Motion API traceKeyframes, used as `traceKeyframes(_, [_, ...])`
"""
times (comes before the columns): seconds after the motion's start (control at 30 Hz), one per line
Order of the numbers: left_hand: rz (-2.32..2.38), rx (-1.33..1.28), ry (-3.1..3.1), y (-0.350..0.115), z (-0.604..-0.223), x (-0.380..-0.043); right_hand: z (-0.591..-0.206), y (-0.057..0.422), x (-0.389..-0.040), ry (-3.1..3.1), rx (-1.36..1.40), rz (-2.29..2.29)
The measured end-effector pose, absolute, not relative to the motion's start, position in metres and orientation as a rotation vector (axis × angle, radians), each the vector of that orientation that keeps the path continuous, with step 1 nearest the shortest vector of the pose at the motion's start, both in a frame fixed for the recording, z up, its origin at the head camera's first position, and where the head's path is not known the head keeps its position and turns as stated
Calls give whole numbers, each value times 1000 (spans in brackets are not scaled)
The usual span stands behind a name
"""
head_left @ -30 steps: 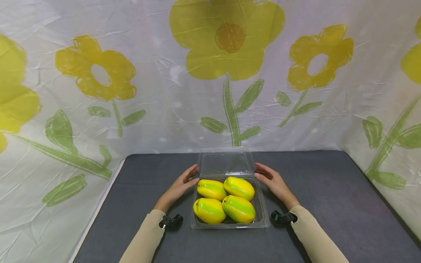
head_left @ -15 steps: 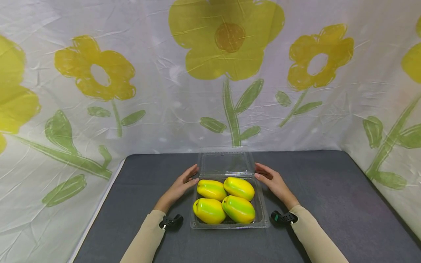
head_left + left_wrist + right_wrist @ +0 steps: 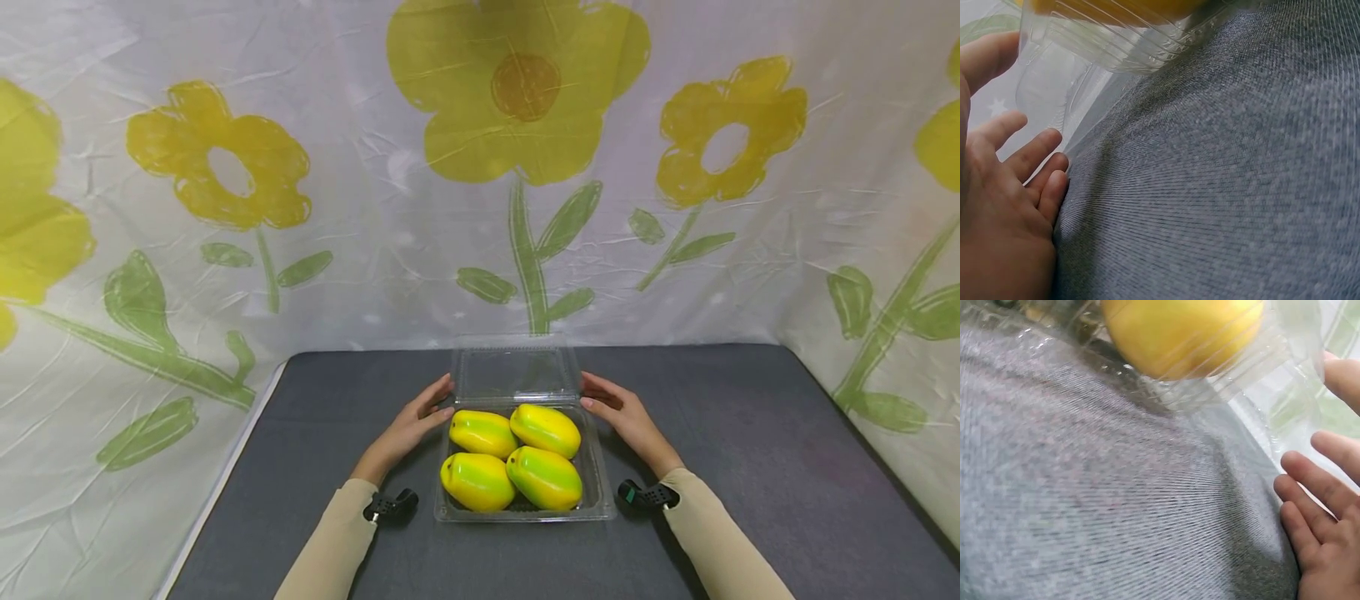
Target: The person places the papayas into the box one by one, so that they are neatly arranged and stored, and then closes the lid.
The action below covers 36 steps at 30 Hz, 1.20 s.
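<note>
A clear plastic clamshell box (image 3: pixel 525 516) sits mid-table with its lid (image 3: pixel 517 372) raised at the back. Inside lie several yellow-green papayas (image 3: pixel 544 477) in two rows. My left hand (image 3: pixel 411 423) is at the box's left side near the hinge, fingers relaxed and spread, thumb at the rim. On the opposite side my right hand (image 3: pixel 624 418) mirrors it, fingertips right by the lid's edge. In the left wrist view the thumb (image 3: pixel 991 59) overlaps the clear plastic wall. The right wrist view shows loosely extended fingers (image 3: pixel 1322 481) beside the box; neither hand grips anything.
Dark grey cloth (image 3: pixel 735 450) covers the table. Behind and along both sides hangs a white sheet (image 3: pixel 390 250) printed with yellow flowers. A black wrist camera band (image 3: pixel 392 505) is on the left wrist and another band (image 3: pixel 648 497) on the right.
</note>
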<state>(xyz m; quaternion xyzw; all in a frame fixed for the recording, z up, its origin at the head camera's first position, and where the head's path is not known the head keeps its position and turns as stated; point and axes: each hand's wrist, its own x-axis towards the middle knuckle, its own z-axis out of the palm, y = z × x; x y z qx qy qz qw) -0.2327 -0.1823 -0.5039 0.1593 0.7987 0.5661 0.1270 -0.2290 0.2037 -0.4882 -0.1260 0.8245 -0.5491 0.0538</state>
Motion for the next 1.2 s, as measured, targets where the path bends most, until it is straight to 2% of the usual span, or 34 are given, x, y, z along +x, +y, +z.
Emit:
traceKeyframes(0.2, [1647, 488, 2346, -180, -492, -224, -513, 211, -243, 2469, -393, -1715])
traceKeyframes(0.33, [1660, 474, 2339, -182, -493, -225, -514, 211, -244, 2492, -417, -1710])
traceKeyframes(0.6, [1646, 471, 2345, -187, -517, -240, -514, 211, -244, 2461, -423, -1746])
traceKeyframes(1.2, [1726, 467, 2289, -188, -519, -243, -516, 213, -246, 2397, -436, -1828])
